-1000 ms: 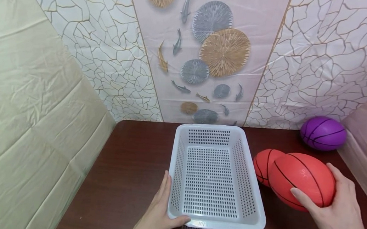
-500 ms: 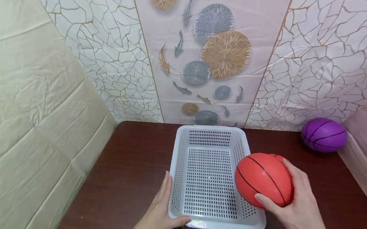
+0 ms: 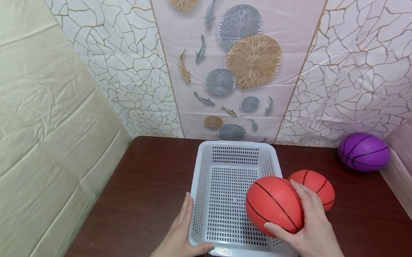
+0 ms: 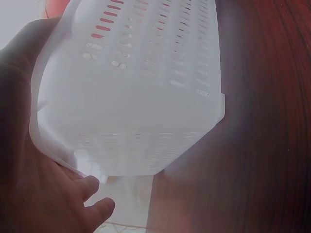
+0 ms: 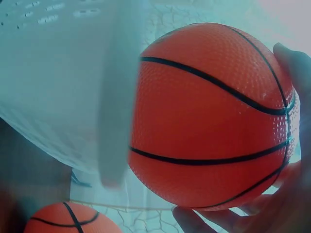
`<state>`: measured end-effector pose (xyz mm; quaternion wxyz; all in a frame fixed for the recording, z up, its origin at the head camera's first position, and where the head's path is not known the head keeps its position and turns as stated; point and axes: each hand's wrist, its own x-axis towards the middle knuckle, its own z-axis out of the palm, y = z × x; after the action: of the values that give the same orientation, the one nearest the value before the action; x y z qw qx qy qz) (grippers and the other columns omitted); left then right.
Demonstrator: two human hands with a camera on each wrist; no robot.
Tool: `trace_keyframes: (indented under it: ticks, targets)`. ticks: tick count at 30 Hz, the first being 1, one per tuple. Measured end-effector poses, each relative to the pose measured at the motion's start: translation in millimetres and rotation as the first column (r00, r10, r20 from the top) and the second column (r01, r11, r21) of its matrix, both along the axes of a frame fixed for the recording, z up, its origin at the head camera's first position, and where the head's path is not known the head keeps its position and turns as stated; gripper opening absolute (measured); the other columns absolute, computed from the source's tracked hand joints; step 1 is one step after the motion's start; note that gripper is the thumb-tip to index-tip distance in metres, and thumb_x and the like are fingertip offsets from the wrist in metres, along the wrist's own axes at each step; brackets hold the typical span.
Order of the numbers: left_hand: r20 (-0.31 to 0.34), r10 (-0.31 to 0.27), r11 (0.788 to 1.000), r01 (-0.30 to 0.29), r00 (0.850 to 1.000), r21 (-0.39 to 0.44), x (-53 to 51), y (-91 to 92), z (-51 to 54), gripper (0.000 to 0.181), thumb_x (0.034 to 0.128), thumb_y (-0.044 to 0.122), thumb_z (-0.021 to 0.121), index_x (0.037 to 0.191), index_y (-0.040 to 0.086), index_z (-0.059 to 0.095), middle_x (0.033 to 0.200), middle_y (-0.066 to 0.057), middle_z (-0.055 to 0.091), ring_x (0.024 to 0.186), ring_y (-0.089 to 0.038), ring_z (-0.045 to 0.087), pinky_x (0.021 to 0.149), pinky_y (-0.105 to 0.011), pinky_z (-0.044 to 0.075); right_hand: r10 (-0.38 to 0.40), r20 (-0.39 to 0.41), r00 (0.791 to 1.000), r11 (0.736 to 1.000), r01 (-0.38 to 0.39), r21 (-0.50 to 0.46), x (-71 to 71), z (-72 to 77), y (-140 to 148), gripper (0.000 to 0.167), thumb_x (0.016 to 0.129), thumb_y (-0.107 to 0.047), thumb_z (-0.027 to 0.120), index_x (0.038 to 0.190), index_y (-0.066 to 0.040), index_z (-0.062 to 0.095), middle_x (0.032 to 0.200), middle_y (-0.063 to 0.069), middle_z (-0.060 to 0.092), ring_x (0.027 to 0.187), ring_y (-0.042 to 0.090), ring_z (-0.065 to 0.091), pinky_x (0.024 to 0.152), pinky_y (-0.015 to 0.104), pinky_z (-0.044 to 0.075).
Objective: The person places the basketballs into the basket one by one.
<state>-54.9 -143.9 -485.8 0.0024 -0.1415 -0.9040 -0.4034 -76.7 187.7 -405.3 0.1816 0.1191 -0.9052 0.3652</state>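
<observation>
My right hand (image 3: 312,225) grips a red toy basketball (image 3: 272,205) with black lines, thumb on its near side and fingers round its right. The ball is above the right part of a white perforated plastic basket (image 3: 231,251). In the right wrist view the basket wall partly covers this ball (image 5: 209,121). My left hand (image 3: 178,238) rests against the basket's near left corner, fingers straight along the left side and thumb on the front rim. The left wrist view shows the basket's outer wall (image 4: 131,102) with fingertips beside its rim.
A second red basketball (image 3: 314,186) lies on the dark table (image 3: 144,188) just right of the basket, partly behind my right hand. A purple ball (image 3: 363,152) sits in the back right corner. Patterned cloth walls (image 3: 253,68) stand behind and at both sides.
My right hand has carried the red basketball leftward from the table's right side to over the basket. The second red ball has come into fuller view. My left hand stays at the basket corner.
</observation>
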Motion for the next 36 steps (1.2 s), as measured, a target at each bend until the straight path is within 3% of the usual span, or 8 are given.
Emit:
trace_keyframes:
  ticks: [10, 20, 31, 36]
  targets:
    - [0.037, 0.009, 1.0, -0.009, 0.999, 0.005, 0.5, 0.1, 0.6, 0.128, 0.0688, 0.072, 0.071, 0.157, 0.018, -0.005, 0.162, 0.007, -0.01, 0.147, -0.018, 0.007, 0.111, -0.055, 0.021, 0.042, -0.002, 0.999, 0.995, -0.042, 0.095, -4.4, -13.0, -13.3, 0.108, 0.058, -0.059, 0.087, 0.149, -0.026, 0.038, 0.142, 0.004, 0.041, 0.123, 0.024, 0.04, 0.076, 0.064, 0.045]
    - [0.019, 0.005, 1.0, -0.006, 1.0, 0.005, -0.2, -0.6, -0.7, 0.128, 0.0689, 0.072, 0.071, 0.157, 0.017, -0.004, 0.162, 0.006, -0.009, 0.147, -0.02, 0.009, 0.111, -0.056, 0.023, 0.097, -0.033, 0.995, 0.976, -0.088, 0.197, -10.1, -18.1, -22.3, 0.107, 0.06, -0.07, 0.079, 0.148, -0.025, 0.04, 0.144, 0.007, 0.042, 0.124, 0.029, 0.044, 0.089, 0.059, 0.039]
    - [-0.003, 0.002, 1.0, -0.002, 1.0, -0.012, 0.1, -0.6, -1.2, 0.128, 0.0694, 0.071, 0.071, 0.157, 0.016, -0.004, 0.163, 0.005, -0.008, 0.147, -0.024, 0.012, 0.109, -0.058, 0.026, 0.125, -0.024, 0.992, 0.968, -0.117, 0.224, -13.4, -20.1, -24.7, 0.105, 0.06, -0.072, 0.077, 0.148, -0.026, 0.04, 0.144, 0.005, 0.041, 0.124, 0.027, 0.041, 0.088, 0.055, 0.039]
    - [0.001, 0.0, 1.0, 0.0, 1.0, -0.003, 0.5, -0.3, -0.1, 0.128, 0.0695, 0.071, 0.071, 0.157, 0.016, -0.004, 0.162, 0.005, -0.008, 0.147, -0.02, 0.01, 0.111, -0.056, 0.023, 0.164, -0.033, 0.986, 0.96, -0.152, 0.234, -14.6, -21.3, -25.5, 0.091, 0.067, -0.066, 0.077, 0.143, -0.025, 0.048, 0.143, 0.002, 0.045, 0.127, 0.029, 0.041, 0.09, 0.053, 0.036]
